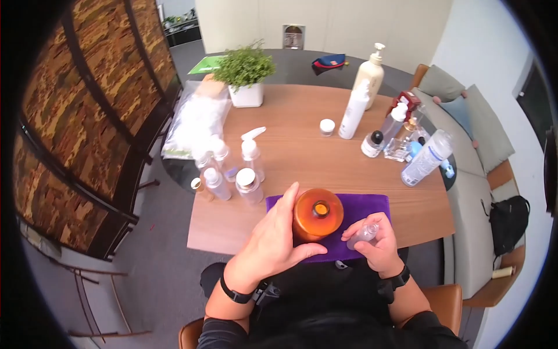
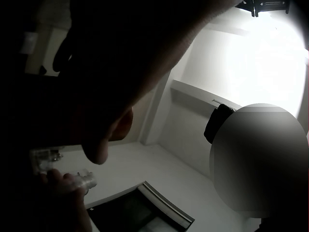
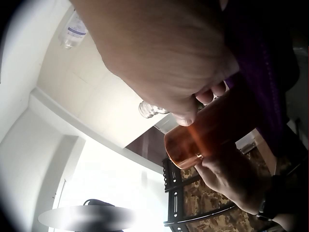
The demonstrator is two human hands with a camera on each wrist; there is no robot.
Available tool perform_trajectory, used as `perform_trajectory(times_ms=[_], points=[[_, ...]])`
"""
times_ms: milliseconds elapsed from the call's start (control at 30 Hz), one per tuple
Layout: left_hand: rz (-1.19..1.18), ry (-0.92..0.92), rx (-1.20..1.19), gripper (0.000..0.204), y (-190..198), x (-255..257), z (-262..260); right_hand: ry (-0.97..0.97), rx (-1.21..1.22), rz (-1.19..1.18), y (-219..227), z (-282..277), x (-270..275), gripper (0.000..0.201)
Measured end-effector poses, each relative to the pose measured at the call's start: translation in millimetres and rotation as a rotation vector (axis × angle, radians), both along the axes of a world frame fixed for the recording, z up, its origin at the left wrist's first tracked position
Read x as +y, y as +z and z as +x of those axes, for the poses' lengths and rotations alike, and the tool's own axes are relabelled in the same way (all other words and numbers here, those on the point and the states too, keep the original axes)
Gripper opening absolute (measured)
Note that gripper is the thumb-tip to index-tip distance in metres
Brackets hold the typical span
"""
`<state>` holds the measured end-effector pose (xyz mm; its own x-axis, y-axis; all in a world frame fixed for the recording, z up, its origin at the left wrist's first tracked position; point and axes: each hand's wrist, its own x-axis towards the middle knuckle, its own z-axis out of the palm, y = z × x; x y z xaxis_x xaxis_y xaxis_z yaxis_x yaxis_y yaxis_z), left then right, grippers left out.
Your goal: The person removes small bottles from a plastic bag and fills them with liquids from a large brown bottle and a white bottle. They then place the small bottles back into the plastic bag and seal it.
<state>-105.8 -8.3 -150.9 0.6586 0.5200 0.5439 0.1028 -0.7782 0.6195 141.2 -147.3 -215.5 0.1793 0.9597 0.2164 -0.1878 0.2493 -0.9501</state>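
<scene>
My left hand holds a large amber bottle from its left side, with the thumb along its near side. The bottle has no cap, and its open neck faces up. It stands over a purple towel at the table's near edge. Just to the right, my right hand grips a small clear bottle, its uncapped neck showing above the fingers. In the right wrist view, the amber bottle is beside the right fingers, and the clear bottle's neck sticks out past them. The left wrist view is mostly dark.
Several clear bottles with white caps stand to the left. A loose white pump head lies behind them, near a potted plant and a plastic bag. A small jar, tall pump bottle and spray can stand to the right.
</scene>
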Motion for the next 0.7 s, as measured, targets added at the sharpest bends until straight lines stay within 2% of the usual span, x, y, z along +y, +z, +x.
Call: perform_trajectory(times_ms=[33, 67, 200, 267, 367, 633, 700], points=[[-0.099, -0.008, 0.032, 0.118, -9, -3, 2, -0.014, -0.005, 0.004, 1, -1, -1, 0.049], [-0.093, -0.039, 0.015, 0.118, -17, -6, 5, -0.044, -0.024, 0.009, 1, -1, -2, 0.049], [-0.199, 0.041, -0.067, 0.109, -34, -17, 19, -0.028, -0.056, 0.021, 9, 3, -5, 0.042], [-0.082, 0.13, -0.121, 0.108, -38, -23, 23, -0.101, -0.053, 0.04, 19, 2, -2, 0.041], [-0.083, 0.121, -0.153, 0.114, -46, -20, 23, -0.148, -0.072, 0.154, 36, -2, 8, 0.042], [-0.023, 0.123, -0.195, 0.109, -44, -15, 26, -0.031, -0.114, 0.174, 68, 3, 20, 0.045], [-0.034, 0.121, -0.201, 0.108, -45, -16, 27, -0.004, -0.198, 0.162, 73, 3, 25, 0.048]])
